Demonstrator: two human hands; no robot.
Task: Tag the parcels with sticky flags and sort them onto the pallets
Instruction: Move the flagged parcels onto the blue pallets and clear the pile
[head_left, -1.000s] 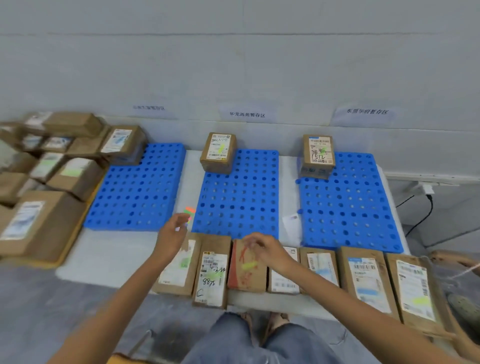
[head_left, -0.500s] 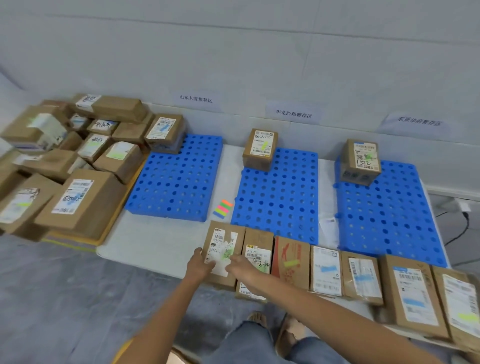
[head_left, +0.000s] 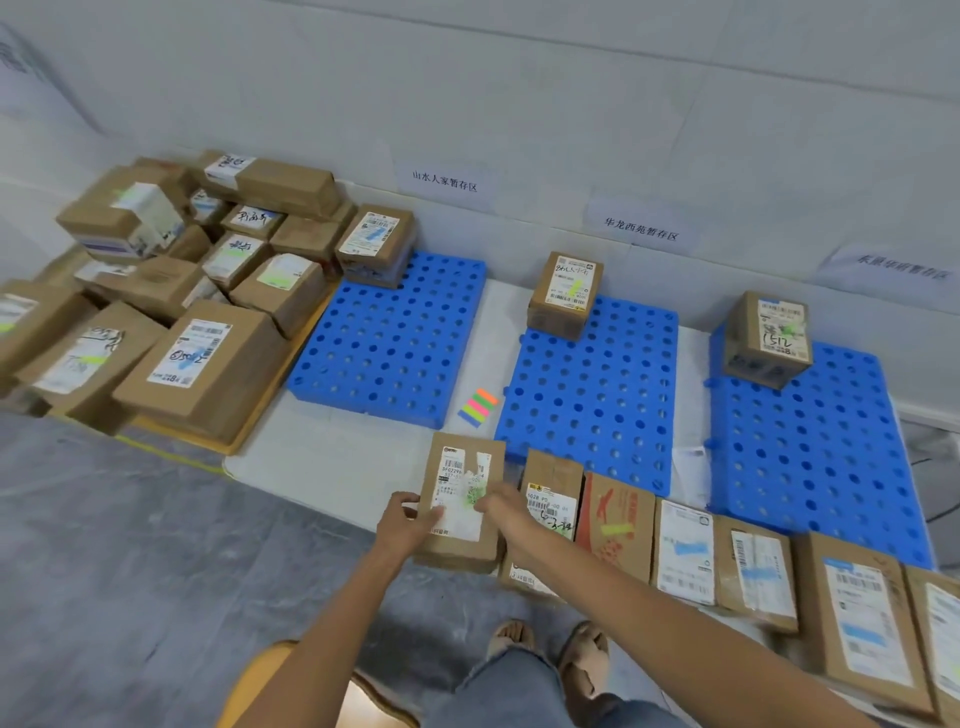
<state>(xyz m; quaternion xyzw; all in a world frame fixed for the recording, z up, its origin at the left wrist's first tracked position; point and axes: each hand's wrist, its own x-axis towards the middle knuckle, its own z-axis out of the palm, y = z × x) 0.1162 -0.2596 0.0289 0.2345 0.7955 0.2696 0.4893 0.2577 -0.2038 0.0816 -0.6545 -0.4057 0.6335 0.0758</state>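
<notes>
Flag pad now put down beside the left pallet, both hands take the flagged end parcel, left hand gripping its edge, right hand seemingly likewise (fingers blurred): sorting is next.

A single wide-angle view was taken from the head, directed forward and down. The left hand, the right hand and the parcel between them were seen close, low in the middle, with the feet at the bottom edge. The blue pallets and the wall were seen farther off, sloped down rightward.
</notes>
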